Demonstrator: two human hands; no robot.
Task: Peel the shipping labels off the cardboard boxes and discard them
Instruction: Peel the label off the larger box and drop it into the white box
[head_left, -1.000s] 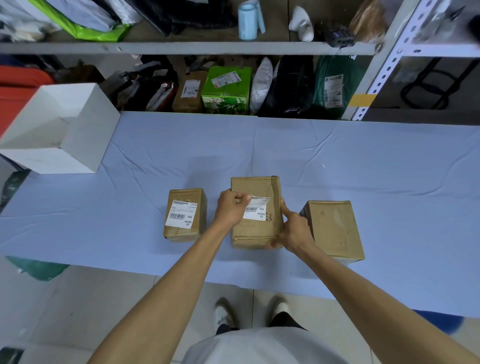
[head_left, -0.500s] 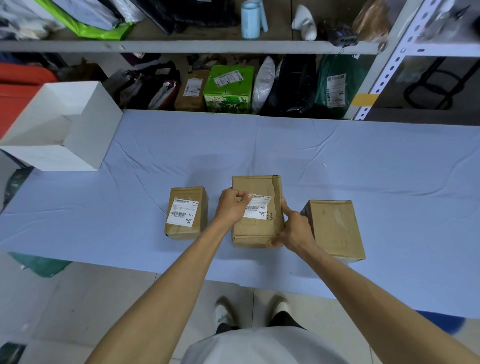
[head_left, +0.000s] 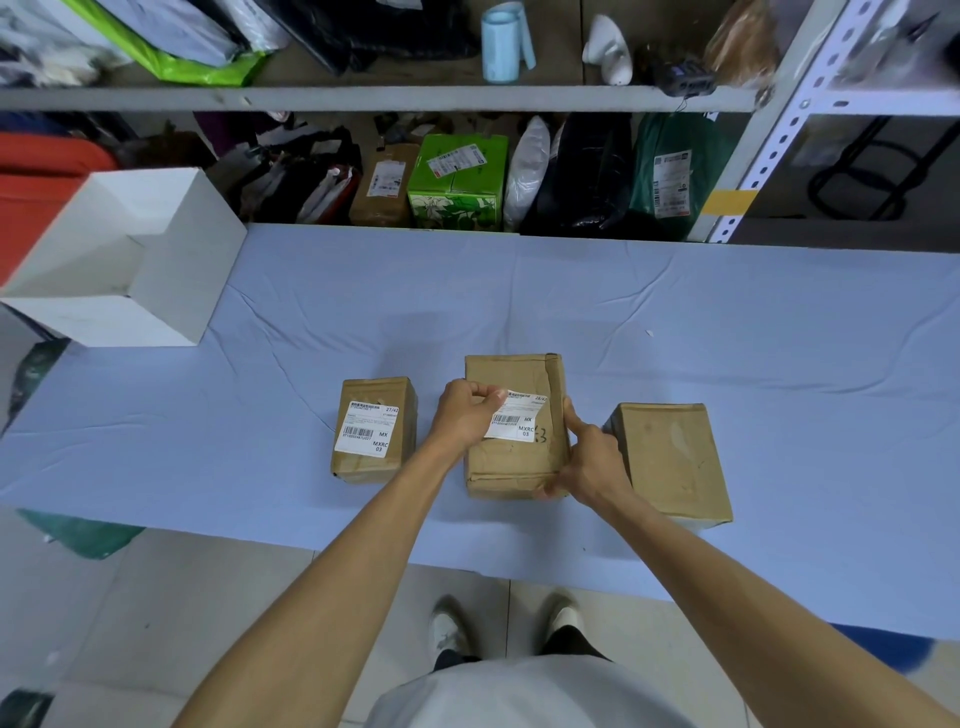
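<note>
Three brown cardboard boxes stand in a row on the blue-covered table (head_left: 675, 322). The middle box (head_left: 511, 467) carries a white shipping label (head_left: 519, 422). My left hand (head_left: 467, 415) pinches the label's left edge, which is lifted off the cardboard. My right hand (head_left: 587, 457) grips the middle box at its right side and front corner. The left box (head_left: 374, 467) has a flat white label (head_left: 368, 427) on top. No label shows on the right box (head_left: 672, 457).
An open white box (head_left: 171, 270) stands at the table's back left. Behind the table, metal shelves (head_left: 363, 97) hold parcels, bags, a green carton (head_left: 457, 182) and a blue roll (head_left: 501, 41). My feet show on the tiled floor below the front edge.
My left hand has pulled the label's left edge up off the middle box. My right hand keeps its hold on the box.
</note>
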